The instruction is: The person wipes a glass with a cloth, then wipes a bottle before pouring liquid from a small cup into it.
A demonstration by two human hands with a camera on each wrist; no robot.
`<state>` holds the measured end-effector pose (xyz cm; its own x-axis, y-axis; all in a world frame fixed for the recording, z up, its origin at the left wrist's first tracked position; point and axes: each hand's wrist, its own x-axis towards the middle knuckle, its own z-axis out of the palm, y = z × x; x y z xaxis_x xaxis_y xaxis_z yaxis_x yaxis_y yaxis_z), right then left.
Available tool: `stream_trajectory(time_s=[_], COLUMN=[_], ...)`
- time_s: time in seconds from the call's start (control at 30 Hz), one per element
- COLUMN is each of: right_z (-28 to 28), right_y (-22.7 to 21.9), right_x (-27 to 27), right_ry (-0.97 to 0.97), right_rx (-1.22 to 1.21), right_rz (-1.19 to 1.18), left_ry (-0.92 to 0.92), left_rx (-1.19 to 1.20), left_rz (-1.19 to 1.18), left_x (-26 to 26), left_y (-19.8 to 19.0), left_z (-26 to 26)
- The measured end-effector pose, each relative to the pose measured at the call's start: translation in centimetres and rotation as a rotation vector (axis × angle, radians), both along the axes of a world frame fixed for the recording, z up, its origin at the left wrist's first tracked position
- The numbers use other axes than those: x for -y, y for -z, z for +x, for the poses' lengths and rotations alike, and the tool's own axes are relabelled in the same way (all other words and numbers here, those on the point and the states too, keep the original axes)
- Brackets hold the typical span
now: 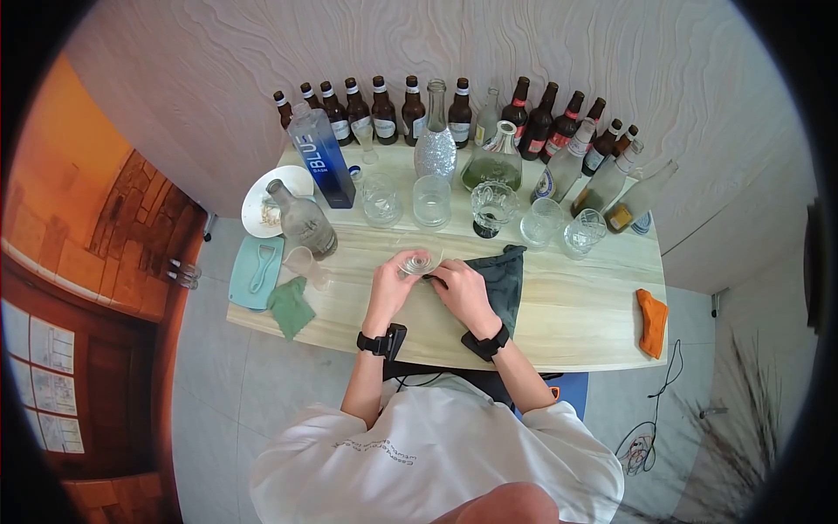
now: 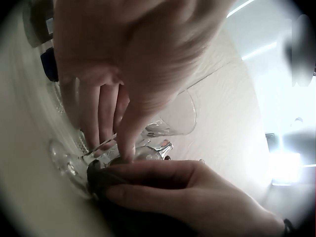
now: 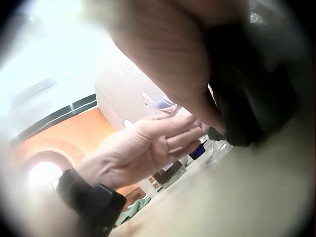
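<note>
A clear stemmed glass (image 1: 419,262) is held over the middle of the table by my left hand (image 1: 390,284), its fingers curled round the stem area. In the left wrist view the round foot (image 2: 69,160) of the glass faces the lower left and its bowl (image 2: 180,116) the right. My right hand (image 1: 463,293) pinches a dark cloth (image 1: 502,284) between thumb and fingers, a bunched corner of it against the foot. The rest of the cloth drapes on the table to the right, and in the right wrist view the dark cloth (image 3: 247,94) hangs below that hand.
Glass tumblers (image 1: 431,203) stand in a row beyond the hands, with brown bottles (image 1: 383,113) and a blue bottle (image 1: 325,162) behind. At left are a grey bottle (image 1: 303,223), a plate (image 1: 253,210), a peeler (image 1: 263,266) on a board (image 1: 247,295) and a green cloth (image 1: 291,307). An orange cloth (image 1: 651,323) lies right.
</note>
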<state>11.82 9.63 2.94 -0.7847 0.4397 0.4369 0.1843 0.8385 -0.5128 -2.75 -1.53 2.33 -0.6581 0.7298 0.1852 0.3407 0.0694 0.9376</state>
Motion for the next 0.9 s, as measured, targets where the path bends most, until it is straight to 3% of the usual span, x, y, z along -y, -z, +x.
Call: stream_trajectory(time_s=[0.3,0.5,0.7,0.9], right_z=[0.7,0.4,1.3,1.1], right_y=[-0.2,-0.8,0.5,-1.2], right_x=[0.4,1.3,1.1,1.5], right_ry=[-0.154,0.036,-0.1,0.066], right_rx=[0.104,0.11,0.127,0.08], right_rz=[-0.027,-0.146,-0.024,-0.127], left_ry=[-0.069,-0.122,-0.077,0.048], left_rx=[-0.014,-0.107,-0.156,-0.066], left_rz=[-0.106,-0.137,-0.086,-0.081], left_x=[0.2,-0.8,-0.9,-0.4], left_y=[-0.3,1.0,1.6,1.0], left_z=[0.1,1.0,0.9,0.9])
